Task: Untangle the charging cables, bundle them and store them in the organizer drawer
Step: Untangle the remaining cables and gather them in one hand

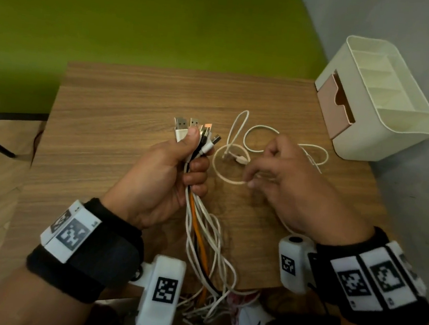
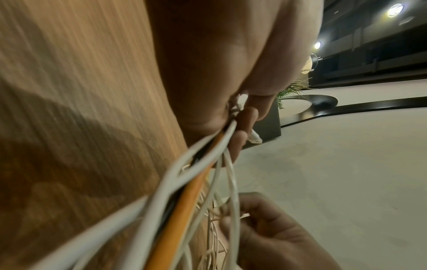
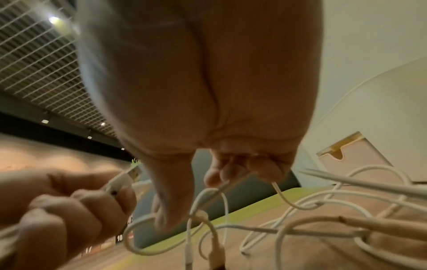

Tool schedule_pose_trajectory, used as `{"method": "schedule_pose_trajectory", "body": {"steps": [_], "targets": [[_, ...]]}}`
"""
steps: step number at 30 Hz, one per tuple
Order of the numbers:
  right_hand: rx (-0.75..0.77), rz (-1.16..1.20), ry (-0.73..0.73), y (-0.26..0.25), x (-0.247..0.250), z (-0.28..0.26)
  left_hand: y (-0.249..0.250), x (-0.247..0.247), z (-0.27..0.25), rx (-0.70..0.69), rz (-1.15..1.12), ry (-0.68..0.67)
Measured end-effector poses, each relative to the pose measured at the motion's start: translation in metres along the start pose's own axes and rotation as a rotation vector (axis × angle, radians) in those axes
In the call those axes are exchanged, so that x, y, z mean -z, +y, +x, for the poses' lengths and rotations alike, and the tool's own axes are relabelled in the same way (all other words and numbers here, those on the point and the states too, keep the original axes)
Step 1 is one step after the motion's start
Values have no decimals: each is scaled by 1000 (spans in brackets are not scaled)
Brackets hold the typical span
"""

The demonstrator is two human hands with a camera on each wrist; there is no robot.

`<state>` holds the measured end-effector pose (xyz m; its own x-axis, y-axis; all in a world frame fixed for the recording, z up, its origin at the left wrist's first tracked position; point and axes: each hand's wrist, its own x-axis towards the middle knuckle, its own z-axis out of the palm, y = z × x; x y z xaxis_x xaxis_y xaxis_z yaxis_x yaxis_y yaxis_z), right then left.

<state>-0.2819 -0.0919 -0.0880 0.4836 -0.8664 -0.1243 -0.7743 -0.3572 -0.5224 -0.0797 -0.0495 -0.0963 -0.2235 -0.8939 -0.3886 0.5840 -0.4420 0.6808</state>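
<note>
A bundle of white, black and orange charging cables (image 1: 197, 213) is clenched upright in the left hand (image 1: 163, 175), the thumb pressed over the metal USB plugs (image 1: 188, 127) that stand out above the fist, while the loose lengths are left hanging past the near edge of the brown wood-grain table (image 1: 123, 104). A single thin white cable (image 1: 231, 161), looped on the table top, is pinched between the curled fingers of the right hand (image 1: 286, 176), which is held low over the table beside the left. The cream plastic organizer with a pink drawer (image 1: 369, 105) is seen at the table's far right corner, apart from both hands. The drawer's notched front is shown closer in the right wrist view, behind the white loops. Only in the left wrist view is the orange strand (image 2: 184, 210) seen running out under the curled fingers.
</note>
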Motion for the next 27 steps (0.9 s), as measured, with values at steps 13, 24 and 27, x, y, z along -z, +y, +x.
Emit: {"method": "schedule_pose_trajectory", "body": {"steps": [13,24,27], "targets": [[64,84,171,10,0,4,-3,2,4,-22,-15,0],[28,522,305,-4,6,0,-2,3,3,-27,9,39],[-25,662,303,-4,1,2,-1,2,3,-27,8,53]]}}
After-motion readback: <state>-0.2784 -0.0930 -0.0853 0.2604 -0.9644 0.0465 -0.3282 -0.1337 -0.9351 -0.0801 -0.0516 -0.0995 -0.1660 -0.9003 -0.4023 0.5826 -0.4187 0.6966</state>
